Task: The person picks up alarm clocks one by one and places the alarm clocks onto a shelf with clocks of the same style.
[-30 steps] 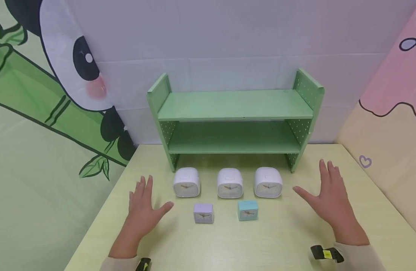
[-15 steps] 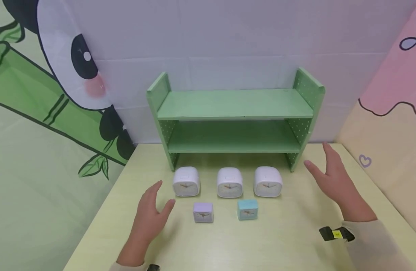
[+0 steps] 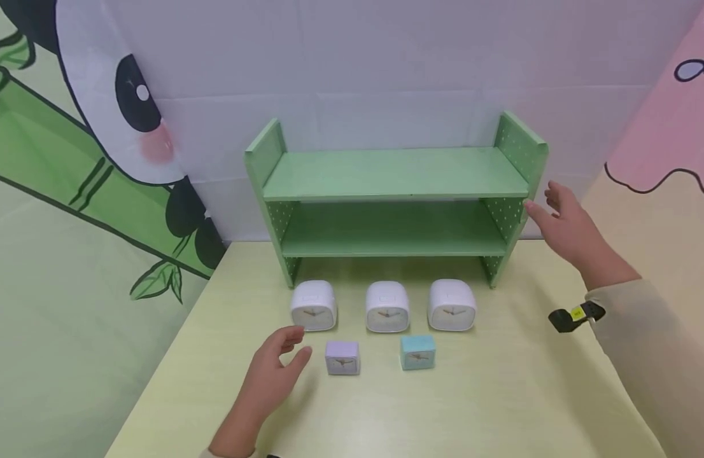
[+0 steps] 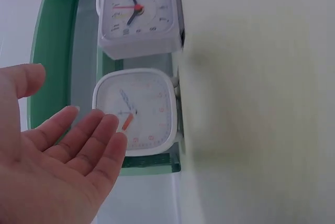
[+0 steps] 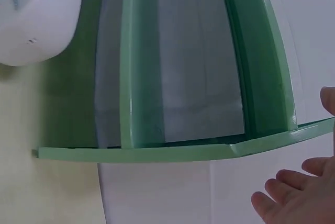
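My left hand (image 3: 272,375) hovers over the table, fingers bent loosely and nothing in its grasp. It is nearest a small purple alarm clock (image 3: 342,357) and the leftmost white alarm clock (image 3: 314,306); the left wrist view shows the fingers in front of that white clock (image 4: 149,103). Farther right, the right hand (image 3: 572,229) is raised at the right upright of a green two-tier shelf (image 3: 398,175). Its thumb overlaps the upright's edge in the head view; whether it touches cannot be told. The right wrist view shows that hand (image 5: 301,195) holding nothing, fingers spread.
Two more white alarm clocks, a middle one (image 3: 387,306) and a right one (image 3: 452,305), stand in line before the shelf. A small blue alarm clock (image 3: 417,352) sits in the front row on the pale table (image 3: 421,413). Printed cloth (image 3: 386,57) hangs behind.
The right hand has risen and gone forward from over the table to the shelf's right side. My left hand has moved rightward, closer to the purple clock, its fingers bending. The clocks stay put.
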Demonstrator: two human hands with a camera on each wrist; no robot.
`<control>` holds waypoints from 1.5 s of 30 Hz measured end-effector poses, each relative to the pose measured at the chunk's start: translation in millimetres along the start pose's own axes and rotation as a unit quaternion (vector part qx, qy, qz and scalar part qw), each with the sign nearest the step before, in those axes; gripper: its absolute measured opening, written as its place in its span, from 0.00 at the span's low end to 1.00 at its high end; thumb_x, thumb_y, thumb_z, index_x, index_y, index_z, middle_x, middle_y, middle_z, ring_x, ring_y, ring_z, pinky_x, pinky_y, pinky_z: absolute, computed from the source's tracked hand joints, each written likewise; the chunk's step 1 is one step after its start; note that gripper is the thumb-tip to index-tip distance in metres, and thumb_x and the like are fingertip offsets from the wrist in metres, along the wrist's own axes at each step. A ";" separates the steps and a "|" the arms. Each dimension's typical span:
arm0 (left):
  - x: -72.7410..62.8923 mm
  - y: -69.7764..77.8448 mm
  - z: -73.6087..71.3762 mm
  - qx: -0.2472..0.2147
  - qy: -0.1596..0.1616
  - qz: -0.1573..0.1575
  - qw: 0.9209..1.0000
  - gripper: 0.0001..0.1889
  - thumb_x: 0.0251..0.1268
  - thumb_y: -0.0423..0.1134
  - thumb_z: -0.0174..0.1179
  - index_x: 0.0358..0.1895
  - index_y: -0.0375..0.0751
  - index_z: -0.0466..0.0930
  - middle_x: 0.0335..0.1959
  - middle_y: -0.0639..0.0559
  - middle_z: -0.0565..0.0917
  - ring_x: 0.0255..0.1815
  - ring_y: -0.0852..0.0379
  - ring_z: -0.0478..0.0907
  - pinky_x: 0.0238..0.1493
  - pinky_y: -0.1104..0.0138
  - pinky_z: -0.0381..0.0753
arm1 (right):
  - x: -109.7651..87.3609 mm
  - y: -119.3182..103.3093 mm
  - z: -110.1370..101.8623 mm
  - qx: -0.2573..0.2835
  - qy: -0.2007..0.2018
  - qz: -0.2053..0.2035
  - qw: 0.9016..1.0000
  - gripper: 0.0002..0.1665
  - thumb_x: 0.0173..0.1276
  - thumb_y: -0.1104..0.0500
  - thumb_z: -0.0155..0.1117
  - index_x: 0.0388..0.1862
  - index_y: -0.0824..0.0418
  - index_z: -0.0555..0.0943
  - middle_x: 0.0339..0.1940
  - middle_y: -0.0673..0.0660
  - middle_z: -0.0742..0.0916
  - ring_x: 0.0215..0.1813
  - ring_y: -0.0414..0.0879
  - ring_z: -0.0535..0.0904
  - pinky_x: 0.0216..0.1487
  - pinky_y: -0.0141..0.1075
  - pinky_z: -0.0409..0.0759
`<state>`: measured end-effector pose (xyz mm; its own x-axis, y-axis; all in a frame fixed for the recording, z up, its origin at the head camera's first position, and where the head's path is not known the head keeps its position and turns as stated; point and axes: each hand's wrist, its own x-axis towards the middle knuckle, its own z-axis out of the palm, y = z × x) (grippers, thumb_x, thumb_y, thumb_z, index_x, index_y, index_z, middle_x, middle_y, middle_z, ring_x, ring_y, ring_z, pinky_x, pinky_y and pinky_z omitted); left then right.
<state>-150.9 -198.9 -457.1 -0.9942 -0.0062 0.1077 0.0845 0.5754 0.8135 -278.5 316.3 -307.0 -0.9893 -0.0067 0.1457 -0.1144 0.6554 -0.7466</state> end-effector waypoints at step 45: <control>17.9 -1.9 38.5 -0.154 -0.114 -0.019 0.981 0.20 0.70 0.29 0.63 0.63 0.30 0.77 0.57 0.40 0.83 0.59 0.41 0.79 0.59 0.50 0.79 | 78.1 -10.3 43.1 0.223 0.224 0.081 0.945 0.17 0.81 0.47 0.40 0.44 0.53 0.74 0.38 0.51 0.75 0.36 0.42 0.68 0.43 0.38 0.68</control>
<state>-171.5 -168.7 -478.7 -0.9832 0.1801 -0.0290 0.0276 0.3042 0.9522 -358.4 276.4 -315.9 -0.8706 0.4532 0.1915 -0.0898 0.2362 -0.9675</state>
